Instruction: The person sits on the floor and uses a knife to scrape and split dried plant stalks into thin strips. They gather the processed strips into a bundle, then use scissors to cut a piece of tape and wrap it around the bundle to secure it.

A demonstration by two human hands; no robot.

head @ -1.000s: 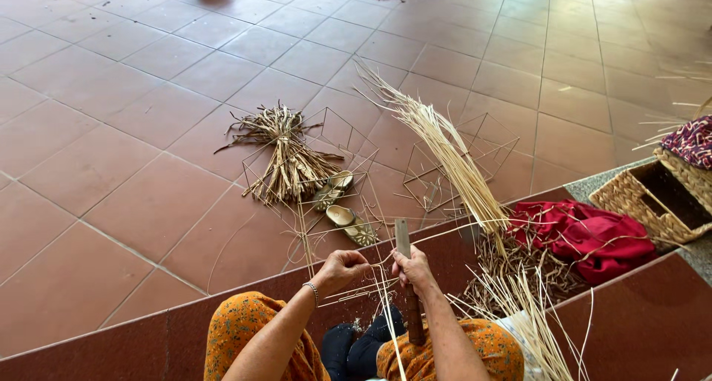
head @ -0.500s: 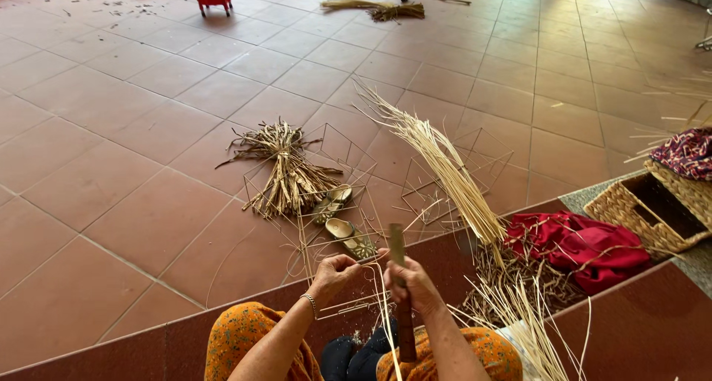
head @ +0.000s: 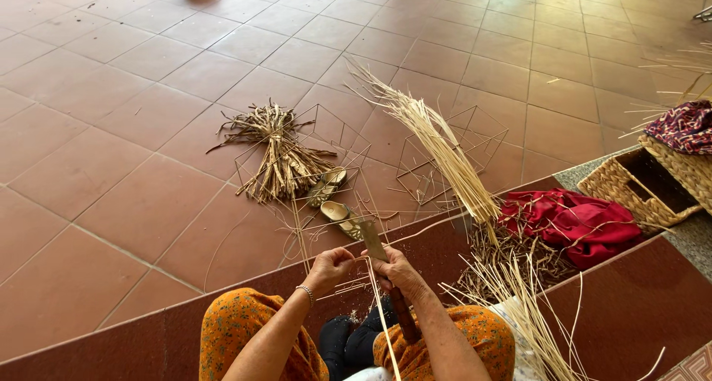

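Observation:
My right hand (head: pixel 398 271) grips a knife (head: pixel 373 238) whose flat blade points up and away and whose dark handle (head: pixel 403 316) runs down toward my lap. My left hand (head: pixel 328 267) pinches a thin pale straw strip (head: pixel 380 314) right beside the blade. The two hands touch each other above my knees, which are covered in orange patterned cloth (head: pixel 245 329). The strip hangs down between my legs.
A bundle of long pale straws (head: pixel 437 140) leans on the step to the right, over a red cloth (head: pixel 575 221). A dry brown husk pile (head: pixel 278 158) and two sandals (head: pixel 334 195) lie on the tiled floor. A woven basket (head: pixel 641 184) stands at the right.
The view has tilted slightly. My hands have stayed together at the knife, and the blade has shifted a little to the right along the strip.

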